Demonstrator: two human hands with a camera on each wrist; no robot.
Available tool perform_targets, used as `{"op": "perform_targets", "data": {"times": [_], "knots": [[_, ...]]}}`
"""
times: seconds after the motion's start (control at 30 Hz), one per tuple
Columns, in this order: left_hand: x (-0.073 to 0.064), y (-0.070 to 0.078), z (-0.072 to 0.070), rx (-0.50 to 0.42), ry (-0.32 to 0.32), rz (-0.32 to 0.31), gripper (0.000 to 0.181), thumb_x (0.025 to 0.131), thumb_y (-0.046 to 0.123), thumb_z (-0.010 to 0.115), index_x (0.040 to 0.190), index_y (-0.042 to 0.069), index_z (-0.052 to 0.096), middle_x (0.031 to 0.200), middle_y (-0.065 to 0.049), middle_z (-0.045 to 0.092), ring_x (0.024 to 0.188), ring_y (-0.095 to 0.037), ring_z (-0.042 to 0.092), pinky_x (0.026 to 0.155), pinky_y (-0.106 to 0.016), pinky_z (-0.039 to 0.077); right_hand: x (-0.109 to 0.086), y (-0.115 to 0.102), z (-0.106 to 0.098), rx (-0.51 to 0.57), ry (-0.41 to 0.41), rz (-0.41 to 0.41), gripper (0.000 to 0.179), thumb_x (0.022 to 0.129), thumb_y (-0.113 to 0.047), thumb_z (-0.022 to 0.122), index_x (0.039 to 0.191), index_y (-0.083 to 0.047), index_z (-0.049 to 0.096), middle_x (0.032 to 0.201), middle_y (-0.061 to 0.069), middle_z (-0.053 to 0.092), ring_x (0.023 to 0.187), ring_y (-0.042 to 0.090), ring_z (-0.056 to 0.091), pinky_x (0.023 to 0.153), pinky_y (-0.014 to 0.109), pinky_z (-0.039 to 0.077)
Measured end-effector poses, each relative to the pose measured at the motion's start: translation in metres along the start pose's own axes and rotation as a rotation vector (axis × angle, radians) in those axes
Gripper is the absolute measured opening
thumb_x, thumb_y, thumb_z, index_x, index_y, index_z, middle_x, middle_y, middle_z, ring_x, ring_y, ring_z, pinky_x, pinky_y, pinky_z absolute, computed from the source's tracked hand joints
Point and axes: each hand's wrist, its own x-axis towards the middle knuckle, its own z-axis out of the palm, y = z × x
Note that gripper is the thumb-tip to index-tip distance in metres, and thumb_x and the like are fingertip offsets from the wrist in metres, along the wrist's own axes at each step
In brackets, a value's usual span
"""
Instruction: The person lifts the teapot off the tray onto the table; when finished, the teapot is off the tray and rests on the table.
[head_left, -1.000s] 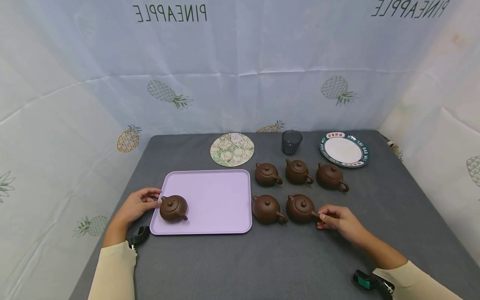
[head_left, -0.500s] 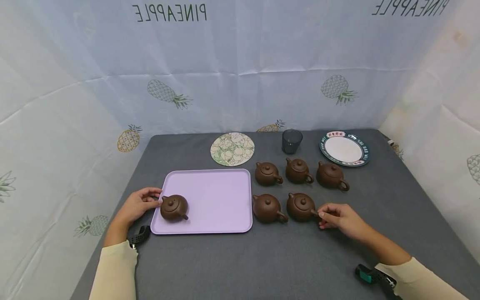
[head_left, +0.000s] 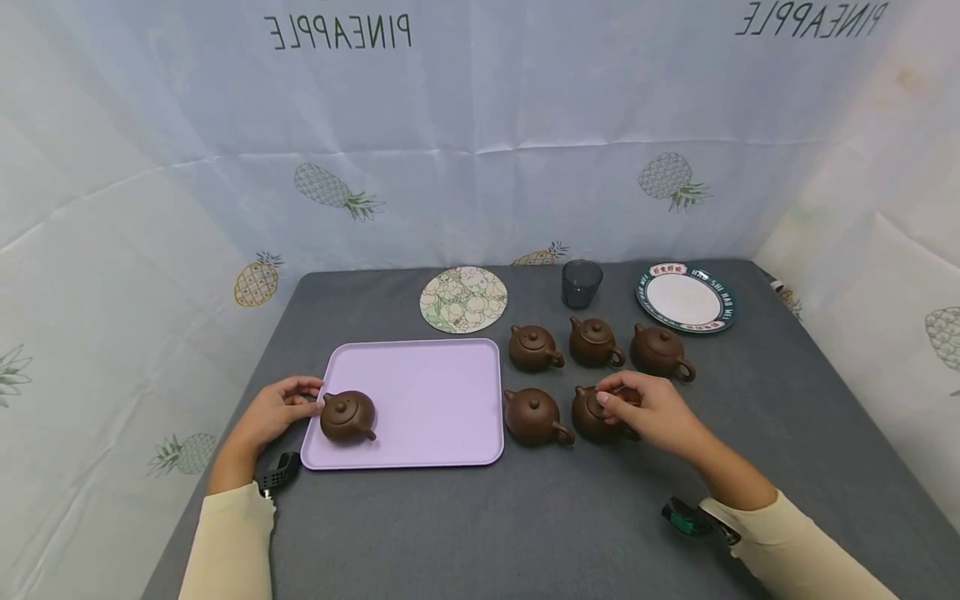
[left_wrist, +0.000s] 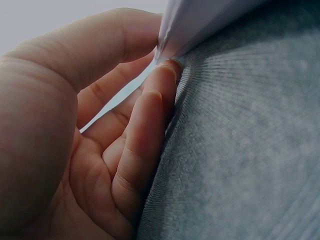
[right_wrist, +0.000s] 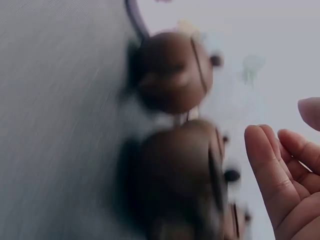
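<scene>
At the left edge of a lilac tray (head_left: 431, 404), my left hand (head_left: 273, 412) grips the rim. The left wrist view shows the thumb on top of the tray (left_wrist: 210, 20) and fingertips at its underside. A brown teapot (head_left: 347, 416) sits on the tray beside that thumb. My right hand (head_left: 648, 412) is over the front right teapot (head_left: 588, 417) and hides much of it. In the right wrist view, the thumb and fingers of the right hand (right_wrist: 285, 185) are apart with nothing between them, next to a blurred teapot (right_wrist: 175, 170).
A teapot (head_left: 532, 417) stands between the tray and the one under my hand. Behind are three more: a left teapot (head_left: 533, 348), a middle teapot (head_left: 592, 343) and a right teapot (head_left: 658, 350). Farther back lie a round mat (head_left: 463, 300), dark glass (head_left: 581, 283) and plate (head_left: 731, 312).
My right hand has let go of the front right teapot's handle and moved up and left over that teapot. The left hand and tray stay in place.
</scene>
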Motion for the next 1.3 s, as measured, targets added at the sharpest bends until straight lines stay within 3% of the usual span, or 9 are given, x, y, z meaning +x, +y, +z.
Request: {"op": "perform_targets", "data": {"times": [0.13,0.27,0.43,0.6,0.83,1.07,1.3], "knots": [[0.000,0.000,-0.001,0.011,0.014,0.000,0.041,0.084,0.012,0.076,0.119,-0.003,0.061,0.103,-0.016,0.065,0.076,-0.012,0.061,0.069,-0.022,0.046,0.018,-0.019,0.031,0.089,-0.073,-0.084,0.022,0.096,-0.019,0.064,0.108,-0.002,0.066,0.085,0.006,0.068,0.073,0.016,0.067,0.067,0.034,0.054],[-0.002,0.001,-0.001,-0.011,0.008,0.005,0.042,0.084,0.010,0.076,0.120,-0.004,0.061,0.102,-0.016,0.065,0.075,-0.012,0.062,0.068,-0.023,0.046,0.028,-0.044,0.069,0.175,-0.198,-0.129,0.024,0.096,-0.020,0.064,0.111,-0.001,0.065,0.083,0.006,0.068,0.073,0.018,0.068,0.067,0.033,0.054],[-0.002,0.001,0.000,-0.041,0.002,0.015,0.043,0.083,0.006,0.076,0.120,-0.007,0.059,0.102,-0.016,0.064,0.073,-0.011,0.061,0.066,-0.023,0.047,0.035,-0.071,0.116,0.154,-0.294,-0.184,0.025,0.097,-0.024,0.063,0.112,-0.005,0.066,0.085,0.002,0.068,0.074,0.012,0.066,0.063,0.030,0.052],[-0.001,0.002,0.000,-0.060,0.011,0.019,0.043,0.083,0.005,0.076,0.120,-0.008,0.058,0.103,-0.017,0.063,0.072,-0.011,0.060,0.067,-0.023,0.047,0.052,-0.086,0.161,0.099,-0.312,-0.248,0.025,0.097,-0.027,0.062,0.111,-0.007,0.067,0.080,-0.009,0.065,0.072,0.002,0.061,0.059,0.024,0.049],[-0.003,0.000,0.001,-0.030,0.009,0.010,0.041,0.083,0.007,0.076,0.118,-0.005,0.060,0.100,-0.014,0.064,0.073,-0.011,0.061,0.067,-0.023,0.047,0.083,-0.099,0.215,0.052,-0.305,-0.270,0.022,0.095,-0.030,0.064,0.105,-0.010,0.067,0.082,-0.014,0.061,0.065,-0.004,0.056,0.057,0.018,0.047],[-0.005,0.003,0.000,-0.021,0.017,-0.014,0.043,0.084,0.010,0.076,0.121,-0.004,0.060,0.104,-0.018,0.064,0.075,-0.012,0.061,0.068,-0.023,0.047,0.108,-0.112,0.245,-0.023,-0.266,-0.223,0.025,0.092,-0.040,0.067,0.095,-0.015,0.066,0.074,-0.014,0.059,0.061,-0.002,0.054,0.055,0.018,0.044],[-0.003,0.003,0.000,-0.007,0.013,-0.030,0.043,0.083,0.013,0.077,0.121,-0.001,0.061,0.096,-0.013,0.066,0.074,-0.014,0.060,0.068,-0.024,0.046,0.116,-0.115,0.265,-0.155,-0.241,-0.220,0.020,0.090,-0.036,0.070,0.082,-0.018,0.066,0.070,-0.014,0.056,0.060,0.001,0.051,0.055,0.017,0.040]]}}
